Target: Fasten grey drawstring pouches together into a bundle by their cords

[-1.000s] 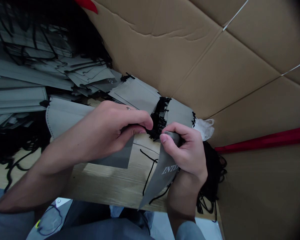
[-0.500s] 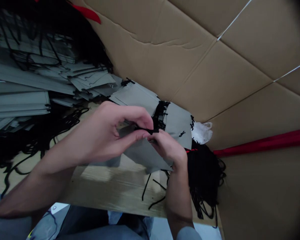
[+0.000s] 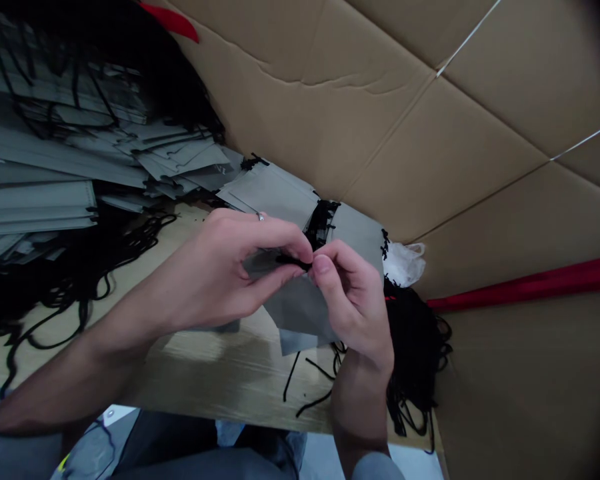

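Note:
Between thumb and fingers, my left hand (image 3: 250, 260) pinches a short length of black cord (image 3: 291, 261). My right hand (image 3: 355, 293) meets it fingertip to fingertip, its thumb and forefinger closed at the cord's other end. A grey sheet (image 3: 295, 307) hangs just below and behind the fingers; whether the cord runs through it is hidden. Behind the hands lie stacks of grey pieces (image 3: 275, 183) with black cord knots along their edges. By my right wrist hangs a thick bundle of black cords (image 3: 413, 360).
Cardboard walls (image 3: 380, 120) rise behind and to the right of the wooden table (image 3: 220, 373). More grey pieces (image 3: 35, 203) and tangled black cords (image 3: 40, 280) are heaped at left. A clear plastic bag (image 3: 405, 263) and a red strip (image 3: 525, 283) lie at right.
My right hand has turned, so its thumb now faces me, and its fingers have shifted slightly right. The grey sheet beneath has swung a little. My left hand keeps its pinch.

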